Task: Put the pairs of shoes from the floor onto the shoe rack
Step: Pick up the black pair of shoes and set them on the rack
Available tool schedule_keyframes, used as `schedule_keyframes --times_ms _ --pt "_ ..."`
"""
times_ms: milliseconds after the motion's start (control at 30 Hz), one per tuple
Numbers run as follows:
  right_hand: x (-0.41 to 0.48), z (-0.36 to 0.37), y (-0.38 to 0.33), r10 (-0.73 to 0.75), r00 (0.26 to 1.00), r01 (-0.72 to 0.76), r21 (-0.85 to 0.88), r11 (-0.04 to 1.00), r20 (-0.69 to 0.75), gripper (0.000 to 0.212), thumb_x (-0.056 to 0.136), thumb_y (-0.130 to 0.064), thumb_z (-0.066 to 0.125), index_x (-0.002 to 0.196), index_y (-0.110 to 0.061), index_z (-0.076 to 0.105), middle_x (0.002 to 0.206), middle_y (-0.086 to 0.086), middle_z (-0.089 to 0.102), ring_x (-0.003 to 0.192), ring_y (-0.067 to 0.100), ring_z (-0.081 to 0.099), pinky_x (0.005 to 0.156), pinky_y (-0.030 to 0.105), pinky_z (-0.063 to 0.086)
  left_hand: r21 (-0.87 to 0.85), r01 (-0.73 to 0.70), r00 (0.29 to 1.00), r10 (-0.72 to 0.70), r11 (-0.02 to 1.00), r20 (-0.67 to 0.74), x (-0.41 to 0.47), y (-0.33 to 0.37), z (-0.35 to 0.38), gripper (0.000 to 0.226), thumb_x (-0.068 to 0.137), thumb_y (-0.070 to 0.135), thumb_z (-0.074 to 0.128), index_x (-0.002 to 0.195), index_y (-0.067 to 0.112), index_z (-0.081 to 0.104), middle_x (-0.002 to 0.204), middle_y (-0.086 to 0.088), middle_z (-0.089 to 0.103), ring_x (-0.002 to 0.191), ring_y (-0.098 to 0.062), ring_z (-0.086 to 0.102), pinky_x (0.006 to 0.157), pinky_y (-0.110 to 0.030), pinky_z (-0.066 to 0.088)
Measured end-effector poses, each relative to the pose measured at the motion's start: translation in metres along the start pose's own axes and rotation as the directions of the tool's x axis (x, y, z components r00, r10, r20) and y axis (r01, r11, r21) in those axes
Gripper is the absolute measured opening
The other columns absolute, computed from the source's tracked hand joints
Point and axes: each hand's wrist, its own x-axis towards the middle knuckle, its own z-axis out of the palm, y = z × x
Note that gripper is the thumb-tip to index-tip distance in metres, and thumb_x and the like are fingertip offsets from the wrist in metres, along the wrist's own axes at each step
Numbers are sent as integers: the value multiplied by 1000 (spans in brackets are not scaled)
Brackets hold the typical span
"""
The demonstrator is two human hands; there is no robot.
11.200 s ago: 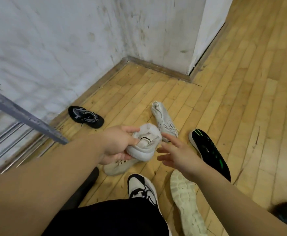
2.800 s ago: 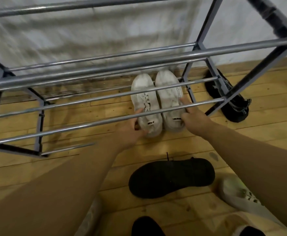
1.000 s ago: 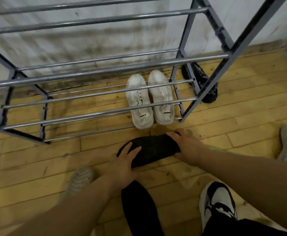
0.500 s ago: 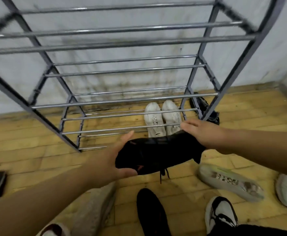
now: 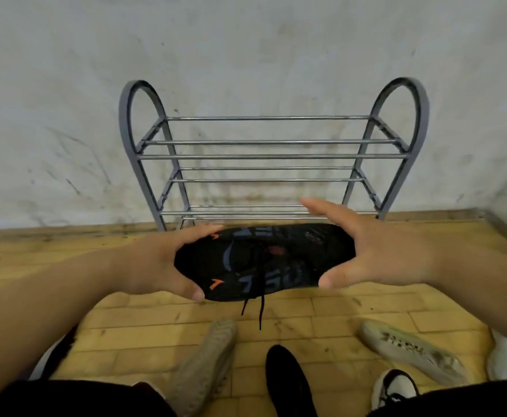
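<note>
2 blk shoes point(image 5: 261, 260) up higher, rack point(image 5: 273, 156) farther

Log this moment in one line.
left hand grips black shoes | right hand grips other end | shoes off floor, before shoe rack | not yet placed

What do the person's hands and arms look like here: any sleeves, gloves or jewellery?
The left hand and right hand are bare, with no gloves, rings or watch visible. The forearms are uncovered to the picture edges, so no sleeve shows. Black clothing shows along the bottom edge.
</note>
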Motion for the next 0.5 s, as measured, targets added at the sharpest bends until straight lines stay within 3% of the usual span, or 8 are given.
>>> schedule_keyframes --times_ms 67,233,367,500 --pt "-4 10 -1 4 999 1 -125 992 41 116 72 -47 89 150 -67 6 145 -54 10 137 -16 19 109 19 25 -19 27 998 -26 999 51 -1 0 0 107 63 44 98 144 66 33 140 33 52 128 7 52 108 -18 42" --pt "-10 25 -3 -4 1000 4 -298 955 0 121 71 -43 92 153 -64 4 150 -36 26 127 -14 31 90 -1 28 -131 49 987 -27 990 159 0 -2 7 102 63 35 99 145 56 42 137 22 62 128 -4 58 113 -38 46" --pt "-2 30 -1 -41 998 23 -345 938 -46 116 73 -48 89 152 -66 6 148 -34 34 124 -9 39 88 4 33 -132 51 986 -29 990 166 3 -9 8 109 64 38 97 152 54 34 140 20 59 131 -10 56 114 -44 46" --pt "8 31 4 -68 998 59 -356 933 -13 110 76 -53 85 150 -68 5 148 -39 29 129 -7 36 95 11 35 -73 68 988 -57 995 145 6 -11 3 110 67 34 97 154 49 32 139 22 56 128 -4 56 111 -33 48"
